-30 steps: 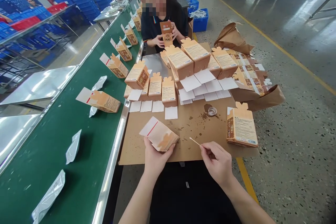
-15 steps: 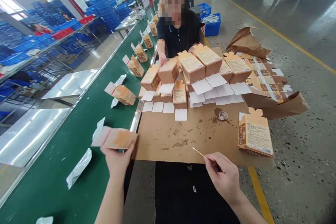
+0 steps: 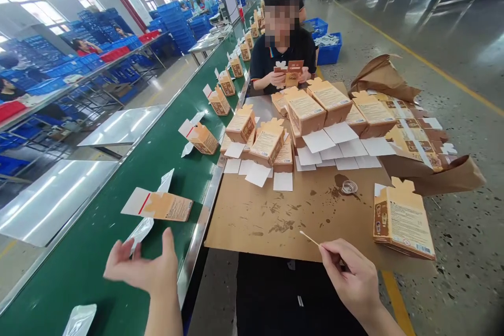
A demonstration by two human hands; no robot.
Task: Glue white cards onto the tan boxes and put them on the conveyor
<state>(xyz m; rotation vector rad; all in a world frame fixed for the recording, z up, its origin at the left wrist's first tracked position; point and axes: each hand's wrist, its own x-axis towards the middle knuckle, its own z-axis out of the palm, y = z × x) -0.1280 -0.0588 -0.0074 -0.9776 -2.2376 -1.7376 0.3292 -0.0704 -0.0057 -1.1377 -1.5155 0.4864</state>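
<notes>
My left hand [image 3: 145, 268] is over the green belt [image 3: 118, 236] with its fingers apart and nothing in it. Just beyond it lies a tan carton [image 3: 169, 207] with its white flap and red strip toward the left, beside a silver pouch [image 3: 140, 232]. Above the front of the cardboard-covered table [image 3: 236, 220], my right hand [image 3: 350, 268] pinches a thin cotton swab [image 3: 310, 238], tip pointing up and left. A small clear dish [image 3: 349, 187] stands on the cardboard among wet spots. At the right edge sits one more carton [image 3: 405, 218].
Several cartons [image 3: 307, 110] are piled at the table's far side, white flaps toward me. A person [image 3: 281, 58] across the table holds a brown carton. More cartons [image 3: 218, 101] line the belt. Torn brown paper [image 3: 444, 176] and packed flat cartons [image 3: 413, 131] lie at the right.
My left hand has let go of the carton, now on the belt, and drawn back with fingers spread. Across the table, the person has set down one carton and now holds another. The view has shifted.
</notes>
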